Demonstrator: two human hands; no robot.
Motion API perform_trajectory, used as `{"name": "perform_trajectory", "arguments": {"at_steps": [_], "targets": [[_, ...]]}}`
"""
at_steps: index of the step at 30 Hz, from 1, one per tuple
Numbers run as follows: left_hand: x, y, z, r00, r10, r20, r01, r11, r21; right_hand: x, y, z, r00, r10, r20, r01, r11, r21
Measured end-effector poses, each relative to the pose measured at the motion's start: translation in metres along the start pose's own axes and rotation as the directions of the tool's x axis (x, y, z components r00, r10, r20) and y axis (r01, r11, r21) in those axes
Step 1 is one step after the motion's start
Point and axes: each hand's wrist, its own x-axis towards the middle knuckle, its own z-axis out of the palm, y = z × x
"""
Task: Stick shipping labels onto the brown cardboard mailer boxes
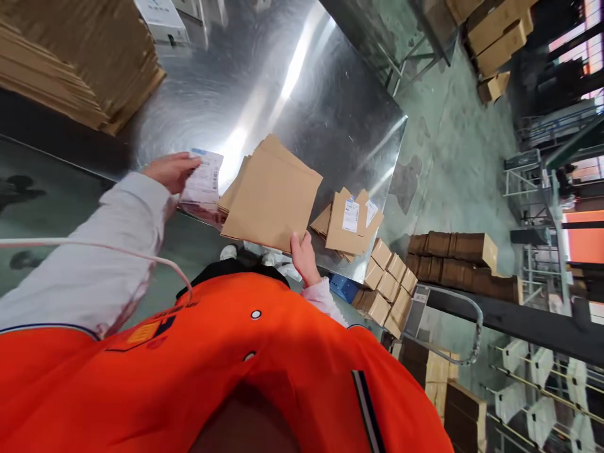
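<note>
Your right hand (304,257) is closed in a narrow pinch on the lower edge of a flat kraft mailer (271,195), which is held over the edge of the steel table (340,107). Other mailers show just under it at 9 o'clock. Your left hand (172,171) is also closed narrowly, holding a printed label sheet (204,179) just beside the mailer at 9 o'clock.

At 3 o'clock, a small pile of labelled mailers (352,223) lies on the table. At 4 o'clock are stacked small cartons (389,283), with a blue crate (343,288) near them. Farther out at 4 o'clock are brown cartons (453,258) and a trolley handle (446,321). At 10 o'clock, a tall stack of flattened cardboard (70,56) sits past the table. At 2 o'clock, tan cartons (495,38) stand beyond the green floor (448,145). At 6 o'clock is your orange vest (236,352), and a white cable (94,245) crosses your sleeve (89,283).
</note>
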Motion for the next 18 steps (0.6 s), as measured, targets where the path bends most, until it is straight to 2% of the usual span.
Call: {"name": "perform_trajectory", "arguments": {"at_steps": [3, 5, 7, 8, 10, 11, 12, 14, 16, 18], "targets": [[-0.051, -0.002, -0.037, 0.997, 0.074, -0.032, -0.073, 0.997, 0.026, -0.012, -0.014, -0.028, 0.998, -0.008, -0.061, -0.011, 0.952, -0.304], [-0.095, -0.013, -0.041, 0.992, 0.125, 0.011, -0.125, 0.984, 0.125, -0.018, -0.033, -0.046, 0.989, -0.143, -0.046, 0.114, 0.917, -0.383], [-0.138, -0.029, -0.022, 0.981, 0.136, 0.138, -0.169, 0.950, 0.264, -0.019, -0.058, -0.056, 0.938, -0.341, 0.059, 0.343, 0.896, -0.282], [-0.157, -0.038, -0.005, 0.973, 0.145, 0.182, -0.196, 0.932, 0.306, -0.018, -0.070, -0.056, 0.892, -0.427, 0.146, 0.448, 0.878, -0.166], [-0.183, -0.055, 0.033, 0.972, 0.178, 0.151, -0.217, 0.927, 0.305, -0.015, -0.089, -0.051, 0.794, -0.530, 0.296, 0.532, 0.843, 0.080], [-0.190, -0.063, 0.050, 0.976, 0.186, 0.115, -0.212, 0.931, 0.296, -0.013, -0.094, -0.047, 0.769, -0.545, 0.334, 0.523, 0.837, 0.161], [-0.195, -0.070, 0.066, 0.978, 0.196, 0.075, -0.209, 0.937, 0.280, -0.011, -0.097, -0.042, 0.769, -0.541, 0.342, 0.501, 0.841, 0.204], [-0.195, -0.081, 0.086, 0.976, 0.215, 0.013, -0.211, 0.941, 0.264, -0.007, -0.093, -0.035, 0.818, -0.500, 0.285, 0.448, 0.864, 0.230], [-0.190, -0.088, 0.097, 0.967, 0.252, -0.045, -0.230, 0.932, 0.279, -0.002, -0.084, -0.033, 0.866, -0.447, 0.223, 0.392, 0.885, 0.249], [-0.183, -0.092, 0.105, 0.947, 0.295, -0.126, -0.245, 0.919, 0.308, 0.007, -0.076, -0.036, 0.896, -0.399, 0.196, 0.344, 0.901, 0.265]]}}
